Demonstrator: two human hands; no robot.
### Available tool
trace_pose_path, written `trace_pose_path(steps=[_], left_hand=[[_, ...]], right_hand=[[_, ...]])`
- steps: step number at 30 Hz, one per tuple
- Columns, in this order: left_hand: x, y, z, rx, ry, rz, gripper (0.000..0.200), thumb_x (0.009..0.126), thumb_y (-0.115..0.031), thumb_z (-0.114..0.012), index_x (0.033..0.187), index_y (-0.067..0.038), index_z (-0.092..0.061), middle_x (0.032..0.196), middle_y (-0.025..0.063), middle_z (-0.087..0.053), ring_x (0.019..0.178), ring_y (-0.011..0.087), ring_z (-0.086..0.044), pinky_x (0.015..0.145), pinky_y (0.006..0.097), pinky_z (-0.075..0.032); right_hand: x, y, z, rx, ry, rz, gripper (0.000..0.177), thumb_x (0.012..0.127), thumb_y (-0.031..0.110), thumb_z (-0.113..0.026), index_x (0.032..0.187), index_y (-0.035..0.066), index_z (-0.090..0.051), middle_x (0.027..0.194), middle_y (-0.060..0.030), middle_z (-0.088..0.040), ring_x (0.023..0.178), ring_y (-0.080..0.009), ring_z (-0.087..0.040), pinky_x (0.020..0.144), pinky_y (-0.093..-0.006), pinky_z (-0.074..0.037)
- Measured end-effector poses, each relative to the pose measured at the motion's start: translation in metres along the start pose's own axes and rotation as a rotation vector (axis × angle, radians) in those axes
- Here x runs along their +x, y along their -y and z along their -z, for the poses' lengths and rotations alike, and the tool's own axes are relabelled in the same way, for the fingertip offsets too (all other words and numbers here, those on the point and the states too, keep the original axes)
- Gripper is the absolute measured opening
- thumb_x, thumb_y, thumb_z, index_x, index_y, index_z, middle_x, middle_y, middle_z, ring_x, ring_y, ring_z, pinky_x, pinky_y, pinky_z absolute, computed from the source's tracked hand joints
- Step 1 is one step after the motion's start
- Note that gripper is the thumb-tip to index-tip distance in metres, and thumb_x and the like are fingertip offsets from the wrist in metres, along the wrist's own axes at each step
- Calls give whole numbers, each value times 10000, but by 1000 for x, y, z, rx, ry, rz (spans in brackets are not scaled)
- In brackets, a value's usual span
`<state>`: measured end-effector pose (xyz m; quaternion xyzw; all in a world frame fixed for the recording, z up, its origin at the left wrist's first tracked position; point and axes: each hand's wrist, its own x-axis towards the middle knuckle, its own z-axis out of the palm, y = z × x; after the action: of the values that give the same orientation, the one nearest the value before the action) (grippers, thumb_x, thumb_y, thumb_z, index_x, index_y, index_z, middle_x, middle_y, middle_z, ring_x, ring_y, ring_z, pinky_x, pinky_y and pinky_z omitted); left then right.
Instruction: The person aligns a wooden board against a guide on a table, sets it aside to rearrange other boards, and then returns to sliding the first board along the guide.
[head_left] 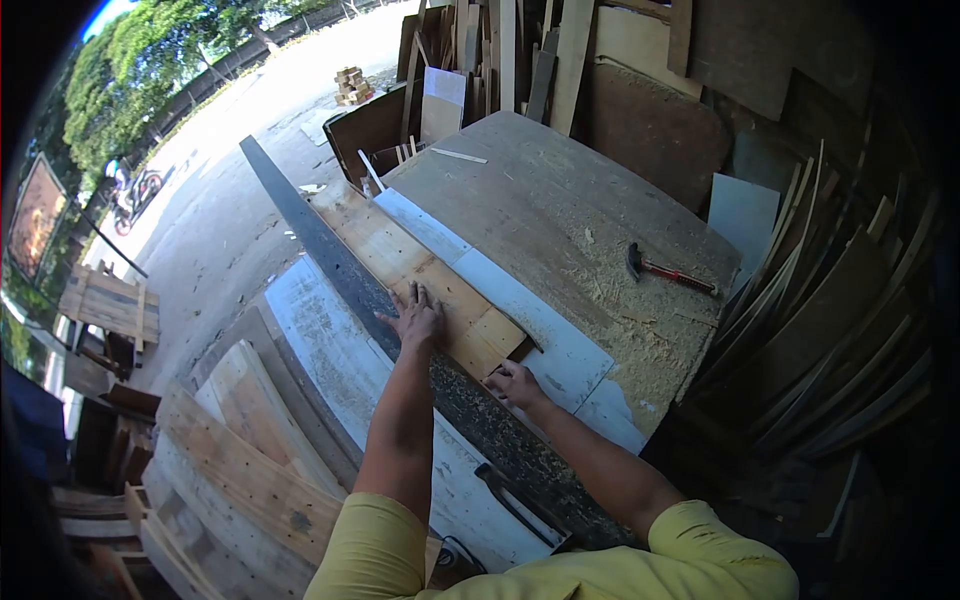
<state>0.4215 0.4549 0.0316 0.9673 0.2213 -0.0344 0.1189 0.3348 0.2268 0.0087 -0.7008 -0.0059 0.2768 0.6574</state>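
A light wooden board (385,245) with small dark marks lies lengthwise along the table's left edge, next to a long dark grey plank (300,215). My left hand (415,318) rests on the board's near part, fingers spread. Around the board's near end corner, the fingers of my right hand (515,383) are curled, gripping it. A small dark curved piece (530,344) sticks out by that end; its kind cannot be made out. White-painted boards (550,330) lie under and beside the wooden one.
A hammer (665,272) with a red and black handle lies amid sawdust on the worktable (540,180). Curved wooden pieces (250,450) are stacked at lower left. A black handle-like object (510,500) sits near my body. Wood sheets (830,330) lean at right.
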Motion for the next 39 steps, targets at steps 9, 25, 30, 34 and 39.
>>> trace_pose_path(steps=[9,25,30,34,39], left_hand=[[-27,-9,-13,-101,-124,141,767,927,-532,-445,1560,-182,-190,1639,95,-60,1489,389,83,1086,723,70],[-78,-15,4,-841,-434,488,543,968,-486,-431,1325,-87,-519,1361,176,-530,1254,382,-479,1040,548,-328],[-119,1,-12,-952,-535,563,441,939,-370,-513,1258,-68,-555,1262,183,-580,1165,342,-554,993,426,-410],[-131,5,-32,-1078,-498,480,422,914,-331,-551,1243,-65,-563,1230,185,-592,1129,331,-571,951,423,-438],[-164,-49,-12,-1649,88,498,496,961,-430,-462,1292,-64,-510,1214,155,-591,1050,325,-602,886,474,-474]], right_hand=[[39,-25,-33,-30,-290,200,343,916,358,-655,991,22,-657,816,-4,-637,738,-102,-568,639,-278,-452],[32,90,-22,506,-93,-48,598,801,357,-781,1239,4,-577,1102,-115,-665,967,-233,-646,856,-352,-512],[-22,62,18,293,-306,471,407,839,258,-739,1072,-62,-644,969,-105,-701,867,-203,-666,782,-326,-512],[-138,71,86,93,-317,620,398,863,259,-713,1052,-83,-633,962,-127,-702,901,-199,-667,789,-328,-509],[-285,53,145,-407,-337,735,408,863,290,-697,1090,-42,-625,928,-177,-696,884,-290,-700,741,-381,-542]])
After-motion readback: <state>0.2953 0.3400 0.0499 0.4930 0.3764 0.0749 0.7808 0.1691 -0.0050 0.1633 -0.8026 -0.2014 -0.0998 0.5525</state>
